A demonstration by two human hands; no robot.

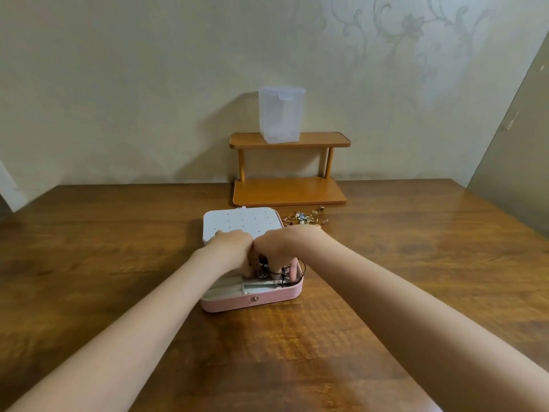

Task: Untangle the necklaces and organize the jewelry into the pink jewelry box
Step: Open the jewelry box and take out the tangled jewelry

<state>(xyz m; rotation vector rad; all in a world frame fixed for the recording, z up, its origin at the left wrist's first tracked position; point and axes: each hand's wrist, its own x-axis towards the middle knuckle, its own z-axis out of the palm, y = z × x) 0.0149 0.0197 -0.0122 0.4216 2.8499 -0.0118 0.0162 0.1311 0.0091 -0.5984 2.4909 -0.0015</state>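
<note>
The pink jewelry box (267, 299) lies open on the wooden table, its white dotted lid (242, 223) folded back away from me. Both hands hover over the box's tray, knuckles touching. My left hand (231, 248) and my right hand (279, 248) pinch a tangle of dark cord and silvery chain necklaces (269, 270) that hangs into the tray. A black cord loops over the box's right rim. A small heap of gold rings and earrings (306, 218) lies on the table just right of the lid.
A two-tier wooden shelf (289, 191) stands against the wall behind the box, with a translucent plastic container (280, 114) on its top tier. The table (416, 278) stretches wide on both sides of the box.
</note>
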